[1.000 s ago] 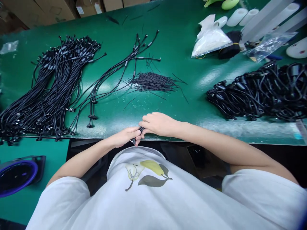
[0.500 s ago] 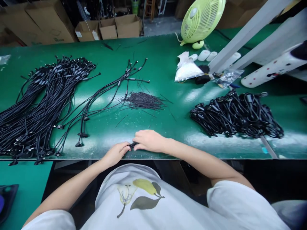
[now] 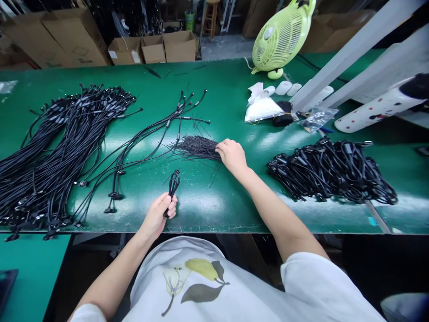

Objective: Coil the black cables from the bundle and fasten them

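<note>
My left hand (image 3: 158,214) is closed around a black cable (image 3: 174,182) folded into a small looped bundle, its top end standing up out of the fist near the table's front edge. Farther out, my right hand (image 3: 232,156) has its fingertips pinched at the right end of a pile of thin black twist ties (image 3: 197,147). How many ties are between those fingers is hidden. Several loose black cables (image 3: 134,134) with plugs lie stretched out left of the pile.
A large heap of long black cables (image 3: 77,134) covers the table's left side. Folded cable bundles (image 3: 331,170) lie at the right. Behind them are a white plastic bag (image 3: 263,108), a green fan (image 3: 279,38) and slanted grey posts (image 3: 348,53). Cardboard boxes (image 3: 179,46) stand beyond the table.
My hands, earlier together at the table edge on the cable, have parted. The left now holds the folded cable upright; the right has moved forward and right to the twist ties.
</note>
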Action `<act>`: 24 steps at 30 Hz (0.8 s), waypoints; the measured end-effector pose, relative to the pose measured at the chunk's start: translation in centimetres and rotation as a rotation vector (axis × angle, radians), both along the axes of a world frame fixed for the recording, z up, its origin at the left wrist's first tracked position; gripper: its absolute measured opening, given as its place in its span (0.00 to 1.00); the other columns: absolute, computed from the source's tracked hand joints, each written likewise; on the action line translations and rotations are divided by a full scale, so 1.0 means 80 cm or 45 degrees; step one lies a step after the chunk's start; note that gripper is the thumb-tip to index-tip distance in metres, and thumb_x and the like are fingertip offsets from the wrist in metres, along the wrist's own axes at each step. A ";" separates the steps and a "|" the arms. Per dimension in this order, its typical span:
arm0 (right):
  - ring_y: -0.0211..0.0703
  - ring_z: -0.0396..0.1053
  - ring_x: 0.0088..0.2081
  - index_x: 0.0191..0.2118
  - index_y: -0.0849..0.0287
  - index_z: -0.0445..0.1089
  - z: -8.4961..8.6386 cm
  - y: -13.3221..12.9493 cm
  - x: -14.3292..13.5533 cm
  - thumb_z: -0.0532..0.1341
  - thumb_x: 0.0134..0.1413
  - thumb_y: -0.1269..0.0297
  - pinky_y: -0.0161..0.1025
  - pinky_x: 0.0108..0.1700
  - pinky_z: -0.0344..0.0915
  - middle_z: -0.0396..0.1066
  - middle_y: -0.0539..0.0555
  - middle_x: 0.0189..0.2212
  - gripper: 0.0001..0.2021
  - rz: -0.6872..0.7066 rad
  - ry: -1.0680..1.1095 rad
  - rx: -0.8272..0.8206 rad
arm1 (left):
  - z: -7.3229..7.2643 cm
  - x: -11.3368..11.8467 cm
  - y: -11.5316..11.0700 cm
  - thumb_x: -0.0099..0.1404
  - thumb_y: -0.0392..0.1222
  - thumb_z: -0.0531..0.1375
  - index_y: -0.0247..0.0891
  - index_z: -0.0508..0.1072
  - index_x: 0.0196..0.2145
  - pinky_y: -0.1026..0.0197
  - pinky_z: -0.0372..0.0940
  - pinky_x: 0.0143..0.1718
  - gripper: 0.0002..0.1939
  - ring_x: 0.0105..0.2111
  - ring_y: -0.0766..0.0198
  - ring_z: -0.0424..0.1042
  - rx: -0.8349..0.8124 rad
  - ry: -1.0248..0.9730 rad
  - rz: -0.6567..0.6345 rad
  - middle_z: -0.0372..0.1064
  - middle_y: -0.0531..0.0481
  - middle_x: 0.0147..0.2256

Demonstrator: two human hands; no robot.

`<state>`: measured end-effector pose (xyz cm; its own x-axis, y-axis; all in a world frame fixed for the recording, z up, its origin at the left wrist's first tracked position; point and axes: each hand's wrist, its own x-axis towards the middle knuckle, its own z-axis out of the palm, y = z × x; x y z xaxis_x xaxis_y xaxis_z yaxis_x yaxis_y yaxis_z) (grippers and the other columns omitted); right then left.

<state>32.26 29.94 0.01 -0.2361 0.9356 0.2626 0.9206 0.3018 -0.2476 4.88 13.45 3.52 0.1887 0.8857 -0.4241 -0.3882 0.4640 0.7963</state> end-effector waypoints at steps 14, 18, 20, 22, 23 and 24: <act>0.39 0.65 0.30 0.34 0.58 0.70 0.020 -0.151 -0.080 0.57 0.61 0.61 0.37 0.36 0.62 0.70 0.51 0.31 0.09 0.186 0.920 -0.257 | 0.003 0.046 -0.005 0.57 0.52 0.66 0.33 0.69 0.47 0.68 0.47 0.20 0.26 0.18 0.74 0.51 0.083 -0.133 -0.017 0.54 0.59 0.21; 0.40 0.67 0.34 0.38 0.58 0.71 0.023 -0.183 -0.098 0.56 0.62 0.64 0.37 0.38 0.63 0.69 0.53 0.33 0.07 0.436 0.885 -0.244 | 0.001 0.040 -0.004 0.58 0.51 0.66 0.32 0.69 0.49 0.68 0.48 0.21 0.27 0.19 0.74 0.52 0.155 -0.059 0.061 0.56 0.58 0.23; 0.41 0.67 0.37 0.38 0.58 0.71 0.027 -0.183 -0.098 0.54 0.64 0.66 0.38 0.41 0.64 0.69 0.54 0.34 0.08 0.543 0.776 -0.132 | 0.003 0.036 -0.007 0.58 0.51 0.66 0.32 0.69 0.51 0.68 0.49 0.21 0.28 0.20 0.74 0.52 0.167 -0.065 -0.013 0.56 0.58 0.23; 0.41 0.66 0.37 0.38 0.59 0.70 0.033 -0.181 -0.098 0.53 0.65 0.66 0.38 0.41 0.64 0.68 0.55 0.34 0.09 0.589 0.704 -0.037 | 0.004 0.034 -0.012 0.60 0.51 0.64 0.31 0.69 0.52 0.67 0.49 0.22 0.27 0.20 0.73 0.53 0.204 -0.050 -0.065 0.55 0.58 0.23; 0.41 0.66 0.37 0.38 0.59 0.70 0.036 -0.181 -0.099 0.53 0.65 0.66 0.38 0.41 0.64 0.68 0.55 0.34 0.09 0.598 0.669 0.001 | 0.003 0.033 -0.014 0.61 0.51 0.63 0.32 0.69 0.53 0.67 0.49 0.22 0.27 0.20 0.73 0.53 0.245 -0.013 -0.056 0.55 0.58 0.23; 0.41 0.65 0.37 0.38 0.59 0.69 0.038 -0.183 -0.102 0.53 0.65 0.66 0.38 0.41 0.64 0.68 0.55 0.34 0.09 0.601 0.620 0.043 | 0.002 0.032 -0.015 0.63 0.51 0.61 0.32 0.69 0.53 0.67 0.50 0.23 0.26 0.21 0.72 0.53 0.299 0.052 -0.035 0.55 0.57 0.23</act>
